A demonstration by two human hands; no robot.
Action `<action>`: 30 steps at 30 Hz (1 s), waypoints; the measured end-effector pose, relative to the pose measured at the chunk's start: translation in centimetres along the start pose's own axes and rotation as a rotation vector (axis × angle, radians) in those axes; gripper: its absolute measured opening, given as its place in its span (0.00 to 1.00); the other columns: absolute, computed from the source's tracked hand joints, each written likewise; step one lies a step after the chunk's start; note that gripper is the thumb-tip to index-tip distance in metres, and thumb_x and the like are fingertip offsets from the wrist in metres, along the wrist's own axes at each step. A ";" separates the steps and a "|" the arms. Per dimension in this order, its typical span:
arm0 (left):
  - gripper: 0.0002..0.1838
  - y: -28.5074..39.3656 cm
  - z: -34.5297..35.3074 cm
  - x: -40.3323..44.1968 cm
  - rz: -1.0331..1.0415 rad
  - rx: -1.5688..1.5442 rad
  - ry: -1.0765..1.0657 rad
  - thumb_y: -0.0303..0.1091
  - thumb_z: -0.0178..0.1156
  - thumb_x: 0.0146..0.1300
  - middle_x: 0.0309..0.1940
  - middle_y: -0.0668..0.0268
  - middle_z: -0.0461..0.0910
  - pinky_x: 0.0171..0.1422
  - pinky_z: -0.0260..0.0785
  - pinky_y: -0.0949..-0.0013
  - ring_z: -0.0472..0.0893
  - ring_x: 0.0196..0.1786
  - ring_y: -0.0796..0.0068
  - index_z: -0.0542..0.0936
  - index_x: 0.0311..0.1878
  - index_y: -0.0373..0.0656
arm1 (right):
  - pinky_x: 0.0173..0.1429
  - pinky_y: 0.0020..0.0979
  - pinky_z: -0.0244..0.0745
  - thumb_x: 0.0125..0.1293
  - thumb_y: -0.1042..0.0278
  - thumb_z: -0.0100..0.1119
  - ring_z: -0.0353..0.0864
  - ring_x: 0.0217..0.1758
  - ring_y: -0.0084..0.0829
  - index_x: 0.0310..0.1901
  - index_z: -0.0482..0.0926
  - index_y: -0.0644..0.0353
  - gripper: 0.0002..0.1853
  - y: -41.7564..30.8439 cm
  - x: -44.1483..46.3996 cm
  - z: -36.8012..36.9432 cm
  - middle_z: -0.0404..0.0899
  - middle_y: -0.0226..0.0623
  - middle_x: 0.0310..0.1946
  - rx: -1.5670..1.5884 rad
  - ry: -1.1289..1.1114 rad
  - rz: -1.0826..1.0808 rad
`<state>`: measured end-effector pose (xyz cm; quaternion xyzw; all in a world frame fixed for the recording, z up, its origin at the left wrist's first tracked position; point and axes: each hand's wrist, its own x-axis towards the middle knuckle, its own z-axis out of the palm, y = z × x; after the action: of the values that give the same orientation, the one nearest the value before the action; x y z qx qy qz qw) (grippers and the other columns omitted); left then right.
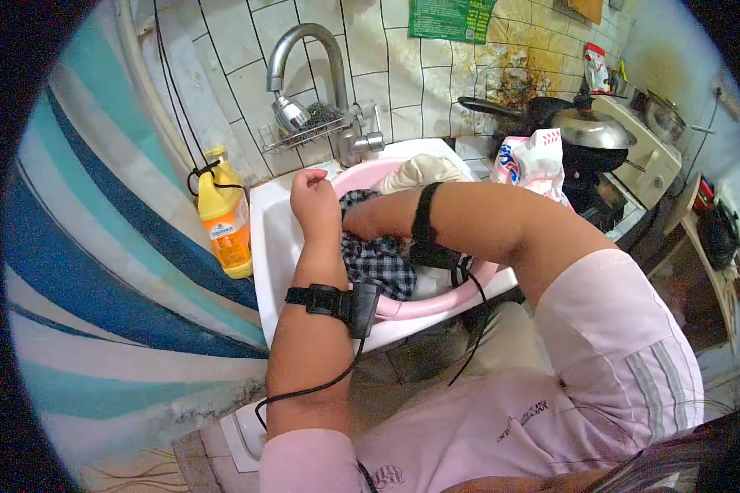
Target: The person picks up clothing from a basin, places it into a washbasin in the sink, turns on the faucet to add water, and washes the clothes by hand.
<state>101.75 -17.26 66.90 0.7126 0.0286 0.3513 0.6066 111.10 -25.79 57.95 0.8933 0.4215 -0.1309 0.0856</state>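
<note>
A pink basin [403, 310] sits in the white sink [265, 238], with a black-and-white plaid cloth [378, 267] inside it. My left hand [314, 197] is raised at the basin's left side, fingers curled into a fist, and nothing shows in it. My right hand [360, 220] reaches left across the basin, down at the plaid cloth. Its fingers are hidden behind my left wrist, so their grip cannot be seen. Pale cream cloth [423, 170] lies at the back of the basin. Black straps with small boxes and cables are on both forearms.
Above the sink stands a metal faucet [341, 82] with a wire rack [304, 135]. A yellow jug [226, 218] hangs at left beside a striped curtain [123, 246]. To the right are a white packet [534, 160] and a lidded pan [596, 131].
</note>
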 end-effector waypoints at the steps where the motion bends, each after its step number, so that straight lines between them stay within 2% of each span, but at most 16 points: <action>1: 0.07 -0.8 0.2 0.1 -0.020 -0.087 -0.025 0.21 0.50 0.54 0.31 0.64 0.77 0.41 0.67 0.74 0.75 0.35 0.76 0.76 0.35 0.36 | 0.52 0.49 0.71 0.45 0.69 0.62 0.78 0.49 0.48 0.45 0.80 0.52 0.20 -1.0 -2.8 -2.0 0.80 0.45 0.45 0.044 0.040 0.105; 2: 0.07 -1.2 0.4 0.0 -0.044 -0.175 -0.052 0.22 0.51 0.55 0.33 0.64 0.77 0.41 0.67 0.74 0.75 0.35 0.76 0.76 0.36 0.35 | 0.52 0.49 0.71 0.45 0.69 0.62 0.78 0.49 0.48 0.45 0.80 0.52 0.20 -1.5 -5.5 -3.8 0.80 0.45 0.45 0.042 0.037 0.108; 4: 0.07 0.1 0.3 -0.5 -0.110 -0.232 -0.112 0.27 0.51 0.59 0.34 0.64 0.77 0.44 0.66 0.73 0.75 0.37 0.75 0.76 0.38 0.36 | 0.52 0.42 0.71 0.45 0.82 0.51 0.77 0.49 0.49 0.52 0.76 0.58 0.27 -2.1 -10.5 -6.8 0.78 0.50 0.44 0.146 0.342 -0.070; 6: 0.10 0.2 0.6 -0.8 -0.178 -0.291 -0.171 0.32 0.51 0.62 0.36 0.64 0.78 0.46 0.66 0.72 0.75 0.39 0.75 0.77 0.39 0.37 | 0.54 0.40 0.70 0.42 0.84 0.50 0.76 0.50 0.49 0.52 0.76 0.59 0.29 -2.0 -12.8 -8.1 0.77 0.51 0.45 0.269 0.392 -0.077; 8: 0.21 -1.3 1.2 -0.3 -0.376 -0.324 -0.462 0.48 0.45 0.68 0.43 0.63 0.78 0.54 0.63 0.68 0.75 0.46 0.72 0.78 0.46 0.40 | 0.56 0.39 0.69 0.43 0.84 0.50 0.75 0.51 0.49 0.51 0.76 0.60 0.28 -1.5 -14.2 -8.6 0.77 0.51 0.46 0.337 0.691 -0.061; 9: 0.34 -2.2 1.5 -0.4 -0.554 -0.484 -0.631 0.62 0.43 0.64 0.52 0.58 0.76 0.58 0.65 0.60 0.76 0.52 0.65 0.72 0.56 0.39 | 0.56 0.38 0.69 0.44 0.83 0.51 0.75 0.51 0.49 0.49 0.76 0.61 0.25 -1.5 -15.4 -9.1 0.77 0.52 0.44 0.322 0.768 -0.079; 12: 0.38 2.5 1.0 -2.3 -0.677 -0.511 -0.706 0.64 0.45 0.62 0.55 0.57 0.74 0.61 0.64 0.60 0.75 0.56 0.63 0.68 0.61 0.37 | 0.56 0.38 0.69 0.45 0.81 0.53 0.75 0.51 0.49 0.48 0.76 0.62 0.23 -1.6 -17.3 -9.5 0.78 0.52 0.43 0.424 0.834 0.100; 14: 0.39 3.3 1.1 -3.2 -0.626 -0.535 -0.746 0.63 0.47 0.62 0.57 0.58 0.72 0.63 0.61 0.60 0.73 0.58 0.64 0.64 0.64 0.39 | 0.52 0.38 0.71 0.46 0.77 0.57 0.77 0.46 0.49 0.45 0.75 0.63 0.20 -1.1 -17.9 -9.0 0.78 0.52 0.39 0.476 0.950 0.100; 16: 0.39 4.6 1.1 -3.9 -0.465 -0.446 -0.773 0.61 0.49 0.62 0.61 0.60 0.67 0.66 0.58 0.61 0.68 0.62 0.65 0.57 0.68 0.44 | 0.45 0.38 0.72 0.45 0.74 0.60 0.78 0.40 0.48 0.41 0.75 0.64 0.17 -0.9 -18.4 -9.2 0.78 0.52 0.34 0.636 0.948 0.321; 17: 0.39 5.0 0.9 -4.3 -0.331 -0.249 -0.724 0.59 0.50 0.62 0.64 0.62 0.62 0.67 0.55 0.62 0.64 0.64 0.65 0.53 0.69 0.48 | 0.40 0.37 0.71 0.44 0.72 0.63 0.78 0.35 0.46 0.38 0.74 0.65 0.17 0.1 -17.3 -8.5 0.77 0.51 0.30 0.612 1.038 0.353; 20: 0.38 3.8 2.0 -4.6 -0.201 -0.283 -0.758 0.57 0.51 0.63 0.64 0.61 0.61 0.66 0.55 0.62 0.63 0.64 0.64 0.51 0.70 0.49 | 0.40 0.36 0.71 0.43 0.71 0.65 0.78 0.35 0.42 0.38 0.74 0.65 0.18 0.2 -17.1 -8.5 0.77 0.49 0.30 0.720 1.058 0.375; 22: 0.37 3.7 2.2 -4.4 -0.254 -0.337 -0.758 0.53 0.52 0.64 0.63 0.57 0.62 0.68 0.51 0.62 0.61 0.64 0.66 0.51 0.69 0.43 | 0.40 0.33 0.71 0.42 0.70 0.66 0.77 0.35 0.37 0.38 0.74 0.65 0.19 0.0 -16.7 -8.0 0.78 0.45 0.31 0.798 1.045 0.372; 24: 0.34 3.5 2.3 -4.2 -0.360 -0.327 -0.631 0.56 0.49 0.65 0.59 0.59 0.68 0.61 0.63 0.61 0.70 0.58 0.65 0.59 0.66 0.42 | 0.41 0.31 0.70 0.43 0.70 0.67 0.75 0.35 0.32 0.38 0.74 0.65 0.19 -0.3 -16.7 -7.3 0.77 0.42 0.31 0.812 1.014 0.261; 25: 0.29 2.6 2.4 -3.7 -0.496 -0.363 -0.586 0.55 0.48 0.66 0.49 0.59 0.76 0.52 0.70 0.61 0.77 0.50 0.64 0.68 0.58 0.40 | 0.42 0.29 0.70 0.44 0.69 0.68 0.75 0.35 0.30 0.39 0.75 0.66 0.19 -0.5 -16.6 -7.2 0.78 0.40 0.32 0.832 0.967 0.208; 28: 0.24 2.7 2.1 -3.2 -0.733 -0.565 -0.456 0.53 0.47 0.67 0.42 0.60 0.79 0.45 0.74 0.59 0.80 0.42 0.62 0.72 0.51 0.41 | 0.43 0.29 0.70 0.45 0.69 0.67 0.75 0.36 0.29 0.40 0.77 0.66 0.19 -1.4 -17.3 -7.0 0.78 0.39 0.32 0.865 0.771 0.059; 30: 0.19 3.5 1.8 -3.2 -0.785 -0.645 -0.335 0.47 0.45 0.69 0.40 0.60 0.79 0.45 0.74 0.55 0.80 0.42 0.61 0.73 0.48 0.41 | 0.47 0.28 0.69 0.45 0.68 0.68 0.75 0.39 0.28 0.40 0.77 0.66 0.19 -1.3 -17.0 -6.7 0.79 0.38 0.34 0.857 0.773 0.029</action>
<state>98.93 -21.18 68.46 0.4720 0.0864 -0.0293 0.8768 100.82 -35.66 69.46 0.8367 0.3190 0.0473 -0.4426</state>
